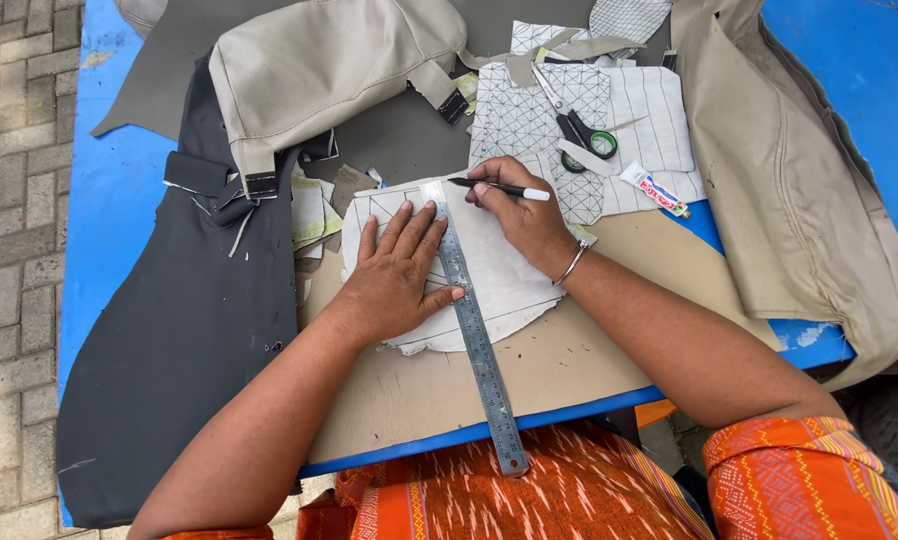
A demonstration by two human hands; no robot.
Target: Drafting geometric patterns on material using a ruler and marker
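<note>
My left hand [397,275] lies flat with fingers spread on a white fabric piece [504,280], pressing down a long steel ruler [477,340] that runs from the piece's top edge toward my lap. My right hand [524,215] holds a black pen [499,187] with a white cap end, its tip touching the fabric next to the ruler's far end. A metal bangle sits on my right wrist. Faint drawn lines show on the white piece near its top.
A tan board [569,370] lies under the fabric on a blue table [114,190]. Green-handled scissors [579,130] and a small tube [655,190] rest on grid-marked white pieces [529,110]. Dark grey fabric [184,330] hangs at left; beige covers [319,60] lie behind and at right.
</note>
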